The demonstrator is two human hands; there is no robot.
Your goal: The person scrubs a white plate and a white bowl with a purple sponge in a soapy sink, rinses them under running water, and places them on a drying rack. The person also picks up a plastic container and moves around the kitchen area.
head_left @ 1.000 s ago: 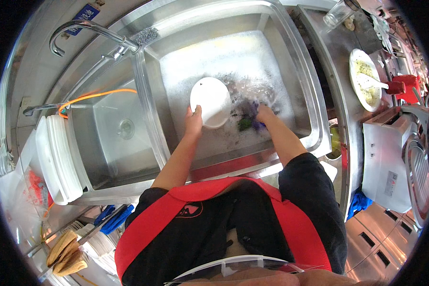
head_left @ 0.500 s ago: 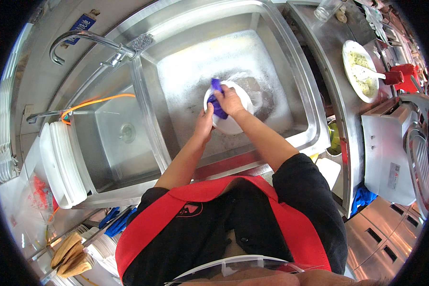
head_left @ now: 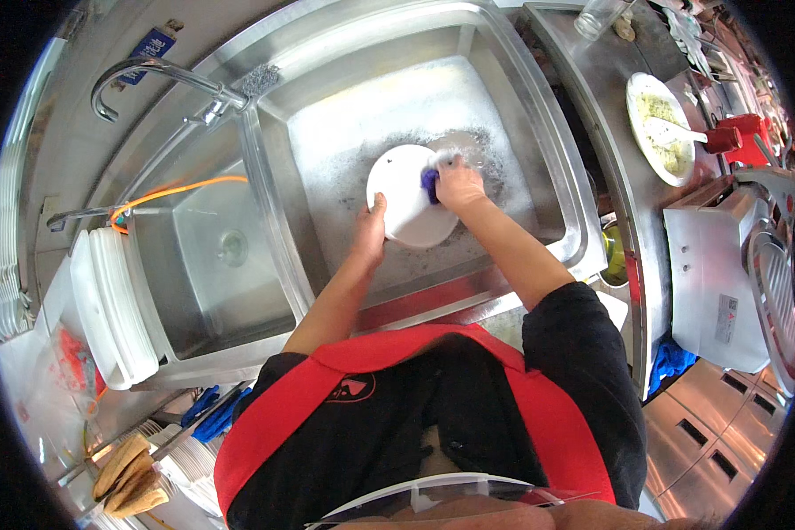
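A round white plate [head_left: 404,205] is held over the foamy water of the right sink basin [head_left: 327,256]. My left hand [head_left: 371,231] grips its left edge, thumb on the upper face and the other fingers out of sight beneath. At the plate's right edge, my right hand [head_left: 459,184] is closed on a purple cloth [head_left: 430,185], pressed against the plate's rim. Part of that hand is blurred by motion. White suds [head_left: 362,115] spread over the water, thickest toward the far side.
Left of the divider lies a second basin [head_left: 230,291], with a chrome faucet [head_left: 163,64] above and an orange hose [head_left: 185,184]. Stacked white trays [head_left: 119,305] stand at its left. On the right-hand counter sits an oval dish of food [head_left: 661,128] beside a red container [head_left: 751,141].
My right hand has moved right with the purple cloth, from the plate's middle to its right edge. The plate has shifted slightly left and more of its face shows.
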